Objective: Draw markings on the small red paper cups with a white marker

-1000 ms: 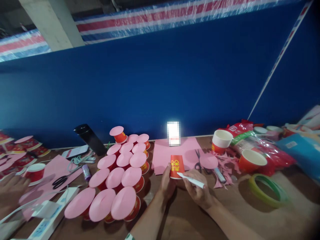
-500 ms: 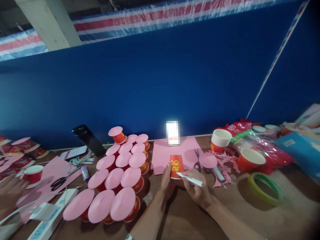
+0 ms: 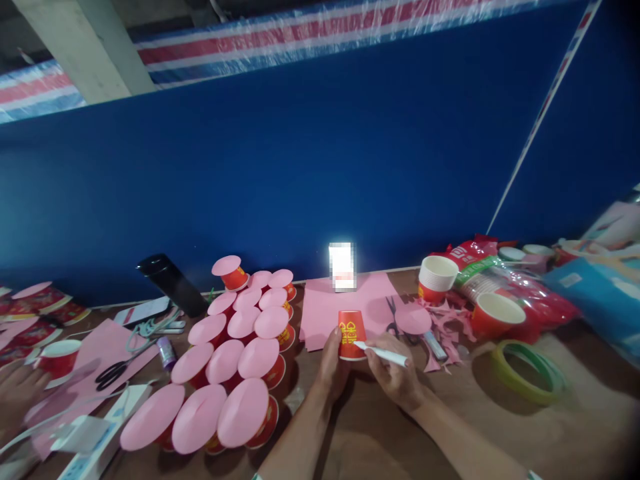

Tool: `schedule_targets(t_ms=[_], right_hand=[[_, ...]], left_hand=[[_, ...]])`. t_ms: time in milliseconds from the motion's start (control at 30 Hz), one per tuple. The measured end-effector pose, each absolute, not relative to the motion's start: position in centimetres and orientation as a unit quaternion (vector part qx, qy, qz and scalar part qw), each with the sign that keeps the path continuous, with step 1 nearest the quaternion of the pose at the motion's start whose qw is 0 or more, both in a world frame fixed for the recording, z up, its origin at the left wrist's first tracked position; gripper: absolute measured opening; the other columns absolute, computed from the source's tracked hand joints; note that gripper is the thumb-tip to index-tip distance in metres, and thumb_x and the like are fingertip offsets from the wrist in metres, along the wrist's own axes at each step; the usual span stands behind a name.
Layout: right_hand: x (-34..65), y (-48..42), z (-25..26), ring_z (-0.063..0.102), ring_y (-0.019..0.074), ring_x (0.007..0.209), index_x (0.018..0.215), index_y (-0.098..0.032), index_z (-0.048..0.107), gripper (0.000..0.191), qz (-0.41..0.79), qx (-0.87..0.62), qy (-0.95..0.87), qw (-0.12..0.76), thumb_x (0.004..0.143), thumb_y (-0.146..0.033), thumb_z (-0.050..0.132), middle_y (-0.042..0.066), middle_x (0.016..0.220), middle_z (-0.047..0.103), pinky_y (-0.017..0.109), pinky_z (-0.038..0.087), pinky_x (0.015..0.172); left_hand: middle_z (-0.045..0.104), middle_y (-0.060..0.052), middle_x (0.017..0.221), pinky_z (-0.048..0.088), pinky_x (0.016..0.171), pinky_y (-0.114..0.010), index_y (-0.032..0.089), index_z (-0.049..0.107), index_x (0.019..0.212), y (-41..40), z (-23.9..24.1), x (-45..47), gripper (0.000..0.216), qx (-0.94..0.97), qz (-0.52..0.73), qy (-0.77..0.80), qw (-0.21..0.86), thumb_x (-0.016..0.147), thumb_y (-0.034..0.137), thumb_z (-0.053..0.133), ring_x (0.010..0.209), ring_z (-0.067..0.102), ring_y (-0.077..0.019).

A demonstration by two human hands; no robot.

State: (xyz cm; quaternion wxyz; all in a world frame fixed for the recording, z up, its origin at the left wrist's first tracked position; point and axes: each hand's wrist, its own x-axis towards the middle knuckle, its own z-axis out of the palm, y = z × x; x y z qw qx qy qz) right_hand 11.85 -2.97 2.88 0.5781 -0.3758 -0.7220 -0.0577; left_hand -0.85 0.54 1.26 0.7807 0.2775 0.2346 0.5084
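In front of me my left hand [image 3: 331, 370] grips a red paper cup [image 3: 352, 328] with yellow lettering, turned upside down so its rim faces me. My right hand [image 3: 397, 383] is closed around a white marker pen [image 3: 387, 355], whose tip is against or very near the cup's side. Behind the cup lies a stack of pink paper [image 3: 320, 303]. Scissors [image 3: 393, 317] and a pink paper disc [image 3: 413, 319] lie just right of it. A glue stick [image 3: 435, 347] rests among pink paper scraps [image 3: 453, 330].
Left of me stand several upside-down cups topped with pink discs [image 3: 245, 415]. Farther left are a black bottle [image 3: 170, 283], a power strip [image 3: 107, 433] and another person's hand [image 3: 23, 393]. At right are stacked cups [image 3: 437, 277], a red-rimmed bag [image 3: 543, 300] and green tape [image 3: 530, 373].
The view has shifted slightly, so things sit a little farther left. Both hands keep their hold on the cup and marker pen, with little visible movement.
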Motion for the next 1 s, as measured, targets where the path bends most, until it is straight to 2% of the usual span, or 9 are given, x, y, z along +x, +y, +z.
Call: schedule_targets(t_ms=[367, 533, 1000], right_hand=[[12.2, -2.9, 3.3, 0.061, 0.0163, 0.067, 0.092, -0.017, 0.054, 0.010, -0.064, -0.399, -0.710, 0.576, 0.087, -0.011, 0.048, 0.005, 0.075, 0.064, 0.031, 0.050, 0.061], [12.2, -3.1, 3.9, 0.060, 0.0162, 0.066, 0.084, -0.017, 0.057, 0.011, -0.029, -0.425, -0.701, 0.572, 0.088, -0.012, 0.048, 0.005, 0.072, 0.063, 0.030, 0.050, 0.060], [12.6, -2.8, 3.7, 0.059, 0.0166, 0.067, 0.082, -0.018, 0.057, 0.015, -0.031, -0.449, -0.686, 0.571, 0.088, -0.012, 0.045, 0.005, 0.071, 0.062, 0.031, 0.049, 0.062]], left_hand=[[0.068, -0.010, 0.095, 0.041, 0.091, -0.035, 0.011, 0.065, 0.097, 0.7, 0.8, -0.8, 0.033, 0.265, 0.526, 0.232, 0.774, 0.083, 0.039, 0.056, 0.097, 0.061, -0.0233], [0.068, -0.011, 0.096, 0.041, 0.091, -0.035, 0.010, 0.065, 0.098, 0.7, 0.7, -0.9, 0.036, 0.263, 0.516, 0.234, 0.781, 0.083, 0.041, 0.055, 0.097, 0.061, -0.0234], [0.068, -0.013, 0.100, 0.040, 0.095, -0.039, 0.008, 0.065, 0.102, 0.7, 0.5, -1.1, 0.041, 0.248, 0.500, 0.235, 0.796, 0.082, 0.042, 0.056, 0.098, 0.062, -0.0256]])
